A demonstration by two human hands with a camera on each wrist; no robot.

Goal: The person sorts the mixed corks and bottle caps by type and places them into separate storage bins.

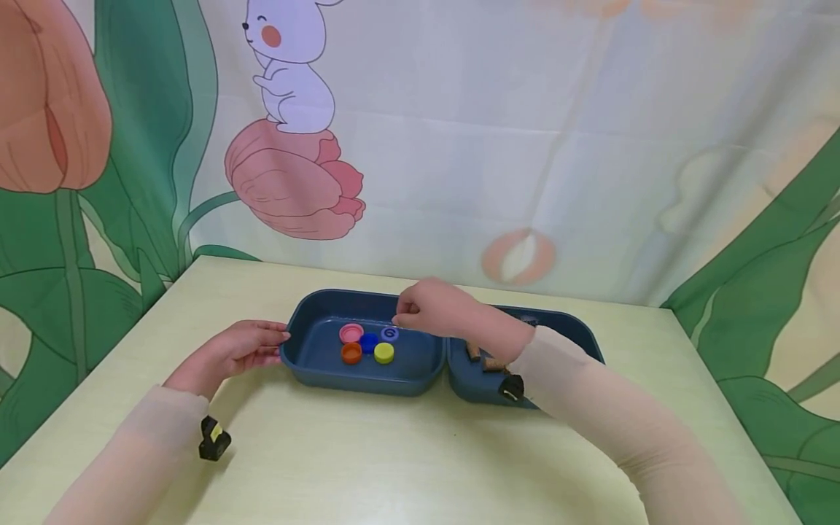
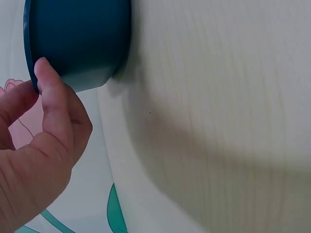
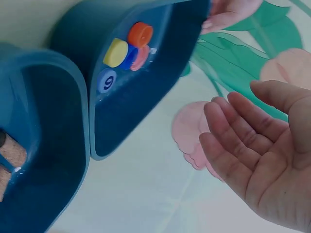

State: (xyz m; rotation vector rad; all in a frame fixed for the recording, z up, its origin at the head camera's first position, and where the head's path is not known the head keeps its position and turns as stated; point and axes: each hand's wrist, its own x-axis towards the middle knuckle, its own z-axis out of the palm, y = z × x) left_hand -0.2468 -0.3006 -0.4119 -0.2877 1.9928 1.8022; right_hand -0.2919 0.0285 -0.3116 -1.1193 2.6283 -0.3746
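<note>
My left hand (image 1: pixel 246 346) pinches the left end rim of a blue plastic bin (image 1: pixel 367 383); in the left wrist view its thumb and fingers (image 2: pixel 48 80) meet at that rim. Several plastic bottle caps lie on the bin's floor: a pink cap (image 1: pixel 351 333), an orange cap (image 1: pixel 351 354), a dark blue cap (image 1: pixel 369 343), a yellow cap (image 1: pixel 383 354) and a light blue cap (image 1: pixel 389 334). Above the bin's right side hovers my right hand (image 1: pixel 436 310). Its fingers are loosely bent and the palm holds nothing in the right wrist view.
A second blue bin (image 1: pixel 469 390) stands against the first on the right, partly hidden by my right arm. Several corks (image 1: pixel 494 364) lie inside it. Behind the pale table (image 1: pixel 394 459) hangs a printed curtain (image 1: pixel 426 182).
</note>
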